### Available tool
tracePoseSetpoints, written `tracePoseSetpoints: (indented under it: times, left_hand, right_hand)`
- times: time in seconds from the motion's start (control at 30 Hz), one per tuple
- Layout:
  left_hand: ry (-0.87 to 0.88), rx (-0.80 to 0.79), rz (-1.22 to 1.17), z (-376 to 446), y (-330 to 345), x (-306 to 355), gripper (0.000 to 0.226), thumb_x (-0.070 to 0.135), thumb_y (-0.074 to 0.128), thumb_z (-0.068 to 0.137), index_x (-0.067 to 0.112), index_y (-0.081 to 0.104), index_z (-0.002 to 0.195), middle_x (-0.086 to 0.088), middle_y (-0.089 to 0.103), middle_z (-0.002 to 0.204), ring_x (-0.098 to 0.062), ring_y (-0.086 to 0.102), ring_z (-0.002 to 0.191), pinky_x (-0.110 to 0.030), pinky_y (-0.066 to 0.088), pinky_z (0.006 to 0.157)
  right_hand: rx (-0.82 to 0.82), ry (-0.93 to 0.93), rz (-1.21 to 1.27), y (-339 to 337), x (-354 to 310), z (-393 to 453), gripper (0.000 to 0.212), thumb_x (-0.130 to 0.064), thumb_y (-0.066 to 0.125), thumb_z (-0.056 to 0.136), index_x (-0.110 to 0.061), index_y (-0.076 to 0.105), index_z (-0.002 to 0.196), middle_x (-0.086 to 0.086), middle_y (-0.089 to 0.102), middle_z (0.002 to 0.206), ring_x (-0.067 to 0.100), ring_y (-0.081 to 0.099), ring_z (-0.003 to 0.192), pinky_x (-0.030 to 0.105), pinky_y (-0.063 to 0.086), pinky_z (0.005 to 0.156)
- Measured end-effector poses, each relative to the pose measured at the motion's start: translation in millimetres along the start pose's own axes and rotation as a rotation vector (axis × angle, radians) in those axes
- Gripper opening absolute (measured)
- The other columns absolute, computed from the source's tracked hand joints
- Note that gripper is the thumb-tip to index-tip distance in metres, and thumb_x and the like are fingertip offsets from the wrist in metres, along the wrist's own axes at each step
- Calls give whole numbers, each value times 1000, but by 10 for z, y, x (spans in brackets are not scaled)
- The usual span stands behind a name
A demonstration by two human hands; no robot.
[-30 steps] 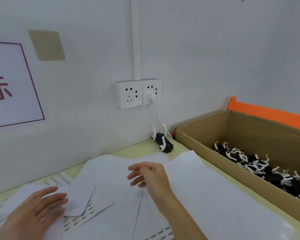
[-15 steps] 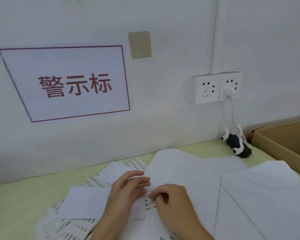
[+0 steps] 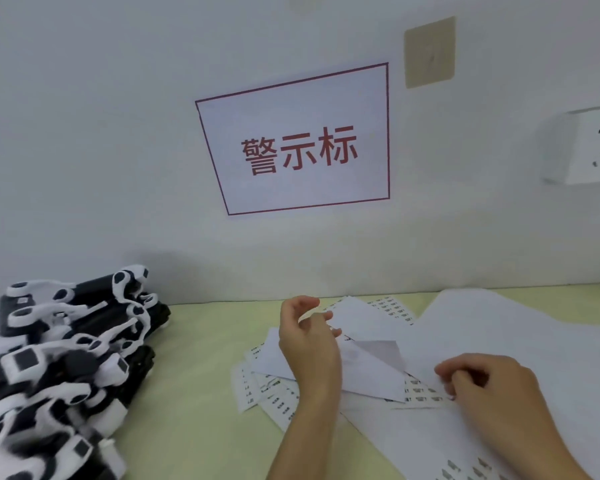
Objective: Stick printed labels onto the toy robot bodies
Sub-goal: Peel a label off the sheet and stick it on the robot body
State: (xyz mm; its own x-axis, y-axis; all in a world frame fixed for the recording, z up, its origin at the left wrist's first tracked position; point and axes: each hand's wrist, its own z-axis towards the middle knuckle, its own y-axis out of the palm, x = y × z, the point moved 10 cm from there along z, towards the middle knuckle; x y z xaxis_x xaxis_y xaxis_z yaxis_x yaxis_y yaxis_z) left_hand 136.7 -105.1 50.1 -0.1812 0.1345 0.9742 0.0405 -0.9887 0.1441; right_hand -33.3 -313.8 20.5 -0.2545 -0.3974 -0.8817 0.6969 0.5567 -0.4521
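Toy robot bodies [image 3: 63,368]: black-and-white pile at the near left of the pale green surface [image 3: 201,393], newly in view; half a second ago the view sat further right and showed a cardboard box and a lone toy by the wall, both now out of frame. Wall socket [image 3: 593,147] has slid to the right edge; red-bordered sign [image 3: 302,143] now sits centre-far on the wall, with a beige patch [image 3: 429,51] above and to its right.

Label sheets [image 3: 274,400]: printed sheets fanned out on the surface at centre, partly covered by blank white paper [image 3: 499,334] spreading to the right. One folded white sheet [image 3: 368,362] lies between the two hands.

Left hand [image 3: 309,344]: earlier flat on the papers beside the right, now lifted above the sheets, thumb up, fingers loosely curled with tips drawn toward the thumb; whether a label is pinched between them cannot be told.

Right hand [image 3: 489,386]: down on the papers at near right, as before; fingers curled, tips pressing or pinching at the edge of a printed label strip [image 3: 423,393]; the exact hold is too blurred to tell.
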Motion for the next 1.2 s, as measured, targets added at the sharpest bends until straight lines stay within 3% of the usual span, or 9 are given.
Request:
tracePoseSetpoints:
  times: [0.17, 0.3, 0.37, 0.53, 0.67, 0.83, 0.93, 1.0, 1.2]
  left_hand:
    - [119, -344, 524, 161, 235, 113, 23, 9, 51, 92, 30, 60, 90, 15, 63, 96, 1, 59, 79, -10, 43, 56]
    - [30, -478, 781, 527, 223, 140, 13, 19, 52, 93, 20, 65, 92, 0, 71, 92, -17, 67, 75, -31, 55, 66]
    - [158, -537, 1125, 748, 195, 184, 13, 23, 51, 93, 20, 62, 98, -1, 66, 97, -21, 65, 83, -33, 51, 69]
    - [433, -540, 2042, 1365, -158, 121, 42, 19, 48, 92, 19, 44, 133, -6, 48, 129, -28, 45, 122, -38, 39, 90]
    - [484, -254, 2448, 1852, -597, 446, 54, 24, 52, 91, 18, 39, 143, -13, 40, 146, -39, 37, 133, -49, 37, 106]
    - [223, 24, 2540, 2110, -1002, 858, 57, 24, 48, 94, 12, 33, 147, -25, 34, 152, -55, 32, 138, -66, 35, 108]
    - [33, -82, 2443, 2157, -1180, 810, 38, 15, 52, 90, 15, 57, 127, -11, 59, 122, -40, 57, 117, -60, 46, 99]
    - [29, -126, 2441, 2141, -1192, 802, 29, 8, 54, 89, 15, 63, 115, -6, 59, 108, -35, 59, 109, -57, 48, 97]
    - [-34, -218, 2407, 2088, -1116, 847, 37, 2, 50, 93, 10, 58, 128, -12, 54, 133, -38, 52, 124, -57, 44, 104]
  right_hand:
    - [12, 33, 99, -72, 14, 32, 40, 6, 55, 85, -21, 76, 65, -9, 71, 57, 2, 68, 64, 15, 41, 66]
    - [17, 44, 130, -94, 8, 32, 38, 6, 54, 86, -18, 76, 66, -8, 71, 57, -7, 65, 56, 15, 41, 64]
    - [26, 53, 136, -100, 12, 35, 38, 5, 55, 86, -19, 76, 66, -9, 71, 57, -7, 65, 55, 14, 41, 65]
    - [33, 74, 151, -78, 69, 53, 39, 5, 55, 86, -20, 75, 65, -9, 71, 57, -2, 66, 54, 12, 45, 62]
    - [44, 87, 154, -64, 122, 98, 40, 5, 56, 86, -21, 74, 61, -12, 70, 56, -4, 65, 51, 10, 45, 59]
    - [52, 89, 163, -35, 140, 125, 41, 5, 55, 86, -21, 74, 60, -13, 70, 57, -1, 66, 51, 8, 46, 56]
    - [48, 83, 166, -28, 151, 112, 41, 5, 54, 86, -20, 74, 61, -12, 71, 59, 2, 68, 52, 9, 48, 58]
    - [43, 81, 168, -26, 162, 111, 40, 4, 54, 86, -20, 74, 61, -12, 71, 60, 3, 68, 53, 6, 47, 58]
    - [47, 86, 165, -21, 177, 127, 40, 5, 55, 85, -20, 74, 60, -10, 71, 59, 4, 68, 52, 3, 45, 53]
